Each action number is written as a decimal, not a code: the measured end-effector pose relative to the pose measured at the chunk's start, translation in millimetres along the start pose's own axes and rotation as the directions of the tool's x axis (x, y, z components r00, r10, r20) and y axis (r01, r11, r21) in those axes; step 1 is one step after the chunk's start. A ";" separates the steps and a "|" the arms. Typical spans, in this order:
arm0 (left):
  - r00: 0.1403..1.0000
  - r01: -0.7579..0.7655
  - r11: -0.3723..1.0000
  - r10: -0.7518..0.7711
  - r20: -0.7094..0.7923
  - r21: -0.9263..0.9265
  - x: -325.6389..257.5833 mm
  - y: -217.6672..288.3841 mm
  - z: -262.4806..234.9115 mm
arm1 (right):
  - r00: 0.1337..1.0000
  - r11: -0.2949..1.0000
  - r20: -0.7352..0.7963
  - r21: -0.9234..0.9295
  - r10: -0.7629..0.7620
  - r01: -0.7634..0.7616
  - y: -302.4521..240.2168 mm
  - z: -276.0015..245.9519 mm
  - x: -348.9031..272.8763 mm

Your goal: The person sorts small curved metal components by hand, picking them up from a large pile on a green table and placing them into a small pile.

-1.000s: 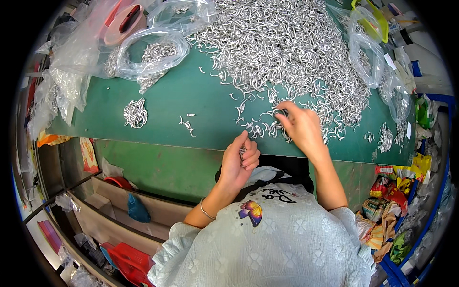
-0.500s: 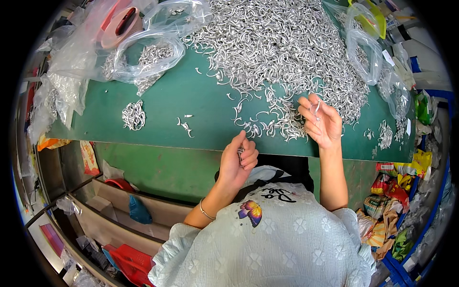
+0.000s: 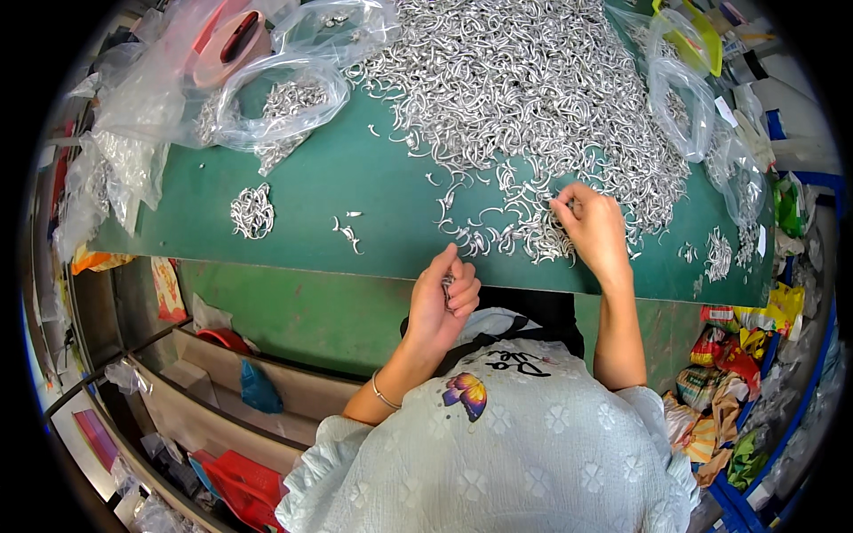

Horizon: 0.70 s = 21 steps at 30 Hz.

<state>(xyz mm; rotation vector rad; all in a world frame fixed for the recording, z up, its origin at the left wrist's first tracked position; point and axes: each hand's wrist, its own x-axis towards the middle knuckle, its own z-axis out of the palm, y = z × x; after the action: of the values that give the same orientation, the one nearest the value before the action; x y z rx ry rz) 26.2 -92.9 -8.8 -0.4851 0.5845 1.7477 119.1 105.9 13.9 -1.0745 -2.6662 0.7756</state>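
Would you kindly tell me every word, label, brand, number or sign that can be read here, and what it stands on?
Pale top: black script lettering on the chest, not copied out here.
Colourful packets at right: printed, too small to read.
White tag at upper right: no print legible.
Silver pieces: no markings legible.

Our left hand (image 3: 435,302): curled round silver pieces (image 3: 448,286) | our right hand (image 3: 593,229): bent at near edge of silver heap (image 3: 533,98) | we list: green worktop (image 3: 338,169), small separate pile (image 3: 252,211)
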 end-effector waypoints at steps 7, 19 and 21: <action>1.000 0.009 1.000 -0.009 0.016 0.011 0.9 -1.2 2.9 | 0.951 0.615 0.303 0.763 -0.066 -0.201 2.5 1.9 8.9; 0.999 0.027 0.999 -0.028 0.038 0.042 -0.3 -1.4 8.6 | 0.827 -0.005 0.544 0.835 -0.140 -0.550 0.5 6.1 1.9; 0.997 0.033 0.999 -0.035 0.068 0.025 1.4 -2.8 6.5 | 0.814 -0.052 0.557 0.819 -0.166 -0.571 -0.8 6.0 1.2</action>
<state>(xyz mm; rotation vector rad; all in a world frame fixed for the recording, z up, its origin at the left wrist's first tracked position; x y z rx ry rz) 28.5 -87.3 -4.9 -0.4149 0.5447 1.7164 115.8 103.8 9.1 -0.7550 -1.0747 2.7811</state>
